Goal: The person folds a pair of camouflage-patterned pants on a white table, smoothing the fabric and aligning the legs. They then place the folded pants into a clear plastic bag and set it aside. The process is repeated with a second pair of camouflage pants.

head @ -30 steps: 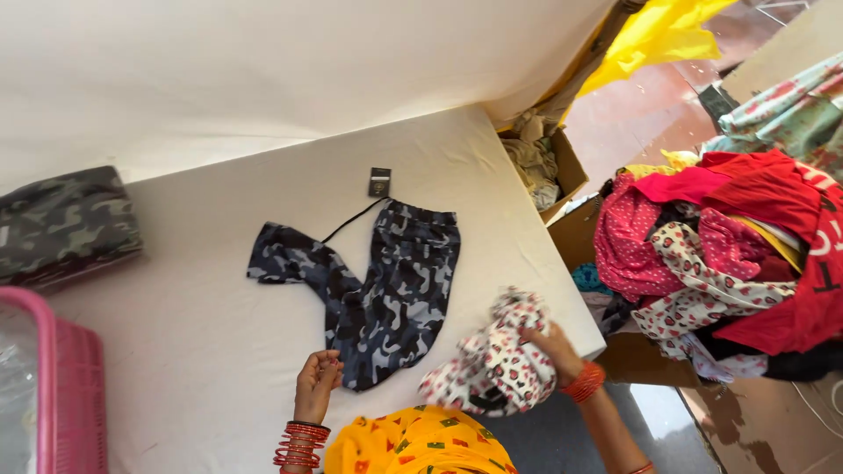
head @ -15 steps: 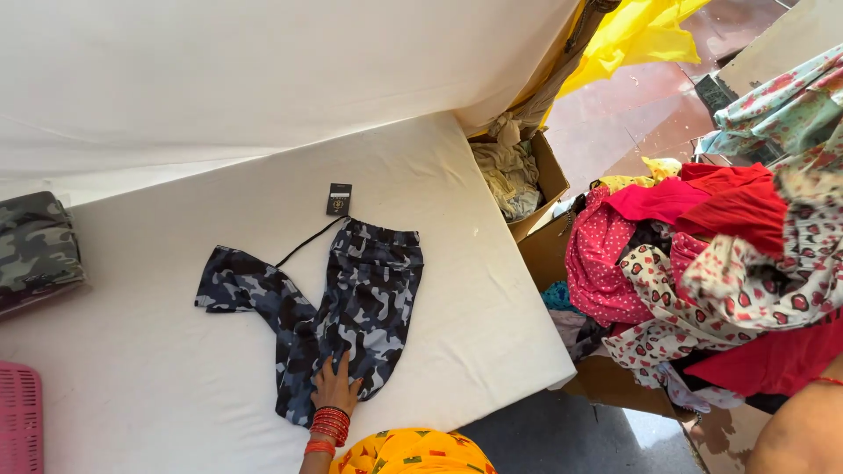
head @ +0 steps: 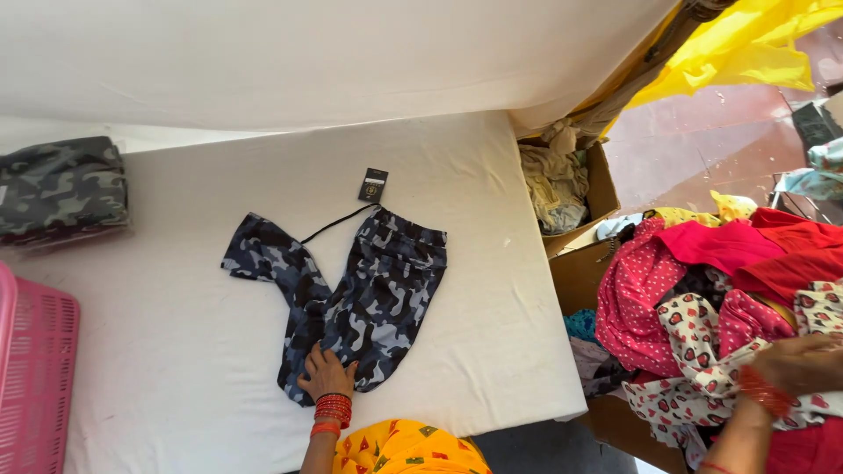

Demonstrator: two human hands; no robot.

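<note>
The left hand lies open, palm down and fingers spread, on the near end of the blue camouflage trousers, which lie flat on the white table. They stretch away from the fingertips, one leg splayed off to the hand's left. Just past the waistband at the far end lies a dark hang tag on a black cord.

The trousers look like light, soft cloth: limp, likely to wrinkle and drag under the palm rather than slide as one piece. The waistband or the leg hems seem the best places to pinch, as the seams there give some body.

Well off to the right, the right hand sits among a heap of mixed clothes, on a white printed garment; it seems to clutch it, though I cannot tell for sure.

Farther left of the left hand are a pink basket and a folded camouflage stack.
</note>
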